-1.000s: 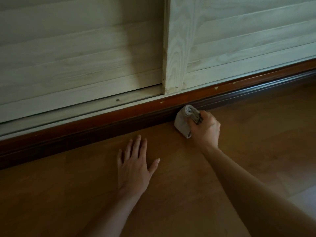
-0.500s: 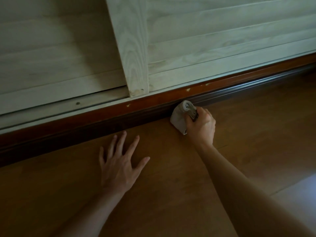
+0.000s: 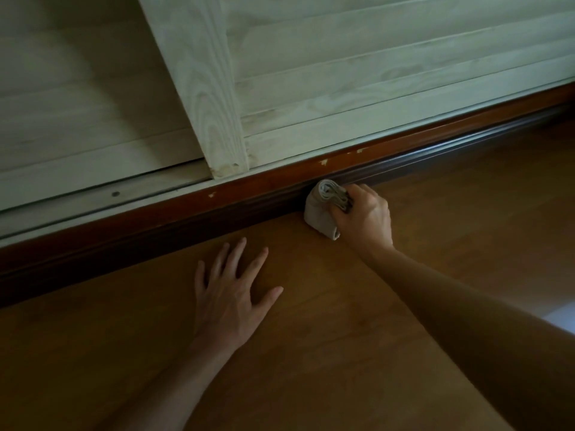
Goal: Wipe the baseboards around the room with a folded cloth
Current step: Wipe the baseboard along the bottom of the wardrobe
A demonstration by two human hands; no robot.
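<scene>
Head: cloth [image 3: 320, 214] inside right fingers [image 3: 358, 194]

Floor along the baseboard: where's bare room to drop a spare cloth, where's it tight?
Free: floor right of the right hand, below the baseboard; also the strip left of the left hand up to the baseboard. Crowded: the wedge between both hands, where the cloth presses the baseboard.

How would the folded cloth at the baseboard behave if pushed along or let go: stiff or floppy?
Probably floppy: the folded cloth shows soft layers bunched where the right hand grips it, so it would likely loosen if released. Likely light, one hand pressing it to the baseboard. Pushed, it should drag rather than roll.
</scene>
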